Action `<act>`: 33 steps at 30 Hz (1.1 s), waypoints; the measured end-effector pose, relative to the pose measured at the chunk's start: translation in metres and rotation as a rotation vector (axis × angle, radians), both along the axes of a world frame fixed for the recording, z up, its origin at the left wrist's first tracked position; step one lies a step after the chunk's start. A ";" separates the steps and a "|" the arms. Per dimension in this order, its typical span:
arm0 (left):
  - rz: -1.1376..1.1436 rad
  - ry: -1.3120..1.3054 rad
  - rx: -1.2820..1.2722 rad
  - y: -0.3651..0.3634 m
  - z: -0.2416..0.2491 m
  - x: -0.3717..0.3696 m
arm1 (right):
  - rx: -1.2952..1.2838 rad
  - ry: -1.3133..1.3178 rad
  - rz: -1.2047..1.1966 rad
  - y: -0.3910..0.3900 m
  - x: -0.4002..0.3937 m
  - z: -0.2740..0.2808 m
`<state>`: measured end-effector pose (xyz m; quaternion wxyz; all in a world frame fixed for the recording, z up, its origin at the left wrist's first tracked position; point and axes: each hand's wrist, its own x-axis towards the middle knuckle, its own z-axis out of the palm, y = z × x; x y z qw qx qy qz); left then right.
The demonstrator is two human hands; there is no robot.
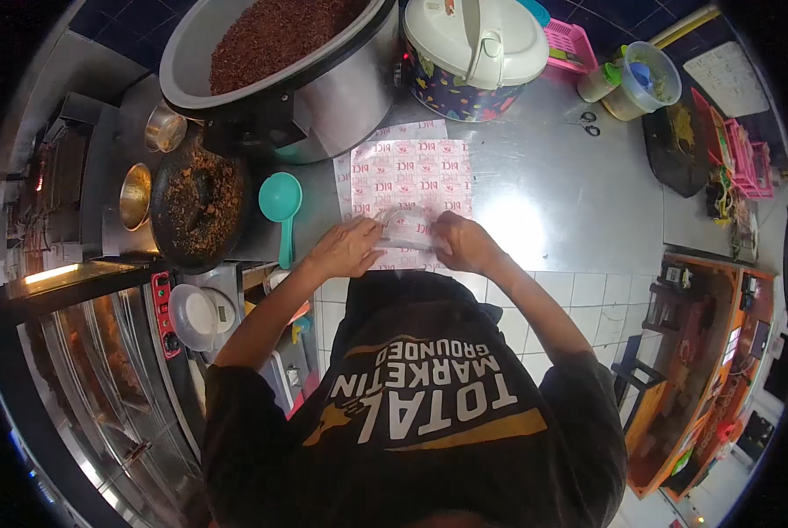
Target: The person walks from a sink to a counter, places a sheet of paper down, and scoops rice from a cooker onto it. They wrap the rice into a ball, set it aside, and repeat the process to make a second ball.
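Observation:
My left hand (351,246) and my right hand (461,241) are at the front edge of the metal table. Between them they hold a clear plastic piece (401,231), fingers curled at its two ends; I cannot tell whether it is a bag or a container. Beneath it lie sheets of white wrapping paper (409,167) with red print, stacked slightly askew. A turquoise scoop (280,199) rests left of the paper, its handle pointing toward me.
Behind the paper stand a large pot of reddish-brown rice (279,40) and a floral rice cooker (464,84). A dark stone mortar (200,207) and metal bowls (135,197) fill the left. Scissors (591,124) and a clear tub (648,79) sit right.

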<state>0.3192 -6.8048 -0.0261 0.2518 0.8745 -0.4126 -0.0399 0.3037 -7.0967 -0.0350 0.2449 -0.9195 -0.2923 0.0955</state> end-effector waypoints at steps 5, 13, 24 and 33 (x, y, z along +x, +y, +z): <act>0.003 0.130 0.203 -0.002 -0.019 0.010 | -0.020 -0.012 -0.017 0.002 -0.004 -0.017; 0.086 0.555 0.306 -0.022 -0.041 0.064 | -0.126 0.478 -0.095 0.013 0.049 -0.027; 0.033 0.461 0.136 -0.020 -0.025 0.058 | 0.005 0.316 -0.490 0.030 0.026 -0.022; -0.020 1.295 -0.508 -0.025 0.013 0.045 | 1.167 0.870 -0.430 -0.013 0.023 0.028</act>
